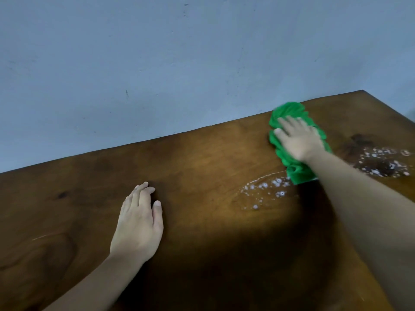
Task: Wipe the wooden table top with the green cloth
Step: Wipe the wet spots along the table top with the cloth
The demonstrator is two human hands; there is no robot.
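While the fingers (289, 124) of the right hand (299, 140) lie spread and nearly flat, they press down on the crumpled bright green cloth (292, 111), which is not gripped but held under the palm against the surface. The cloth shows beyond the fingertips on the far side, beside the thumb on the left, and under the wrist toward the near side, so the hand sits on about the middle of it. The hand is a little blurred, which suggests that it is in motion.

The cloth rests on the far right part of the dark brown wooden table top (202, 153), close to the edge at the pale blue-grey wall (157, 63). The left hand (138, 223) is flat on the wood, well apart from the cloth, fingers together and holding nothing; it seems only to support the body.

The wiping step looks to be in progress, but not finished. A patch of white foamy droplets (265, 191) lies just beside the near end of the cloth, and another patch of foam (384, 162) lies to the right of the forearm. The next move probably calls for drawing the cloth toward these wet places with steady pressure.
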